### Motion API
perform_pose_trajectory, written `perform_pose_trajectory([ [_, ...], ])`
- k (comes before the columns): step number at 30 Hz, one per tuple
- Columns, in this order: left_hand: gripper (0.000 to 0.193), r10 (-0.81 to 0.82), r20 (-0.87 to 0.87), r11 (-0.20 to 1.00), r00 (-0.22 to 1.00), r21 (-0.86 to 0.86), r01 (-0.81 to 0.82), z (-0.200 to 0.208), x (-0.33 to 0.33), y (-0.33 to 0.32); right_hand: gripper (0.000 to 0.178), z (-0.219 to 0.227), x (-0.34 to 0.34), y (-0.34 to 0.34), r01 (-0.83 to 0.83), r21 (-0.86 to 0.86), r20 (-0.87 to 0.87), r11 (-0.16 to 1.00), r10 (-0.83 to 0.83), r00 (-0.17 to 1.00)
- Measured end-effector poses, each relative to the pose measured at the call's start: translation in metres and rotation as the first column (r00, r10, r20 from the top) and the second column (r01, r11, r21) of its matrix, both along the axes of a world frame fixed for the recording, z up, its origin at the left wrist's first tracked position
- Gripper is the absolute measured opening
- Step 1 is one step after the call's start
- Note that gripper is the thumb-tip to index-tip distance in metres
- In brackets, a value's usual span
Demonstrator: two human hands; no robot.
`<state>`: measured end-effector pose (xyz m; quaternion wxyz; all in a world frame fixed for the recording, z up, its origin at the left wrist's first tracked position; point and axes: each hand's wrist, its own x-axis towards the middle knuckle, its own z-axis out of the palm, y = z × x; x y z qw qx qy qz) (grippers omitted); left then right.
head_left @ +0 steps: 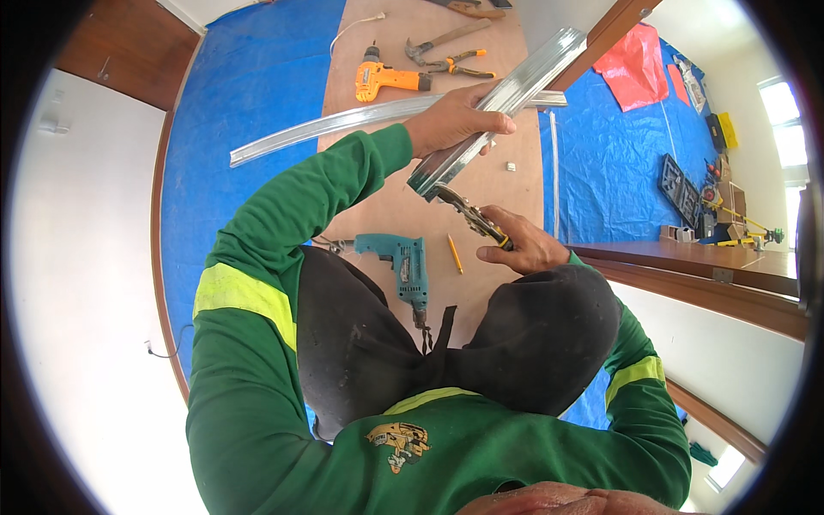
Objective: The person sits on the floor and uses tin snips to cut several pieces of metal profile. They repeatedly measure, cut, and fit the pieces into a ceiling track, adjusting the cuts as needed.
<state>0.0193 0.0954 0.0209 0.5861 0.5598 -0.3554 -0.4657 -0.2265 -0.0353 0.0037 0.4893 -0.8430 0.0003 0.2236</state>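
Note:
My left hand [455, 122] is wrapped round a shiny metal channel [524, 81], held at a slant with its near end toward me. In my right hand [525, 242] is a pair of tin snips [470, 211] with yellow grips, fingers closed round the handles. The snips' jaws meet the channel's near end; whether the blades bite into it I cannot tell. A second metal channel [300, 133] lies crosswise beneath my left forearm and the held piece. Between my knees rests a teal corded drill [412, 266] with its bit toward me, and a yellow pencil [455, 254] lies beside it.
On the plywood board [343, 193] beyond are an orange cordless drill [386, 81], a claw hammer [446, 43] and orange-handled pliers [459, 64]. Blue tarp [240, 86] covers the floor on both sides. A wooden door frame [704, 292] stands at right, with a toolbox [680, 189] past it.

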Motion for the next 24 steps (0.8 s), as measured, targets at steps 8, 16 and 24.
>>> perform_pose_trajectory([
  [8, 0.081, 0.001, 0.039, 1.0, 0.999, 0.022, -0.002, 0.004, -0.004, -0.001, 0.055, -0.013, -0.006, 0.002, 0.019, -0.033, 0.066, 0.999, -0.017, 0.998],
  [16, 0.091, 0.05, 0.133, 0.998, 0.99, 0.034, -0.055, 0.004, 0.002, 0.002, 0.04, -0.012, -0.008, 0.009, 0.082, -0.148, 0.081, 0.986, -0.071, 0.994],
  [24, 0.099, 0.331, 0.657, 0.943, 0.677, -0.26, -0.208, 0.0, 0.034, 0.009, 0.044, -0.025, 0.0, 0.003, 0.088, -0.275, 0.038, 0.957, -0.08, 0.996],
])
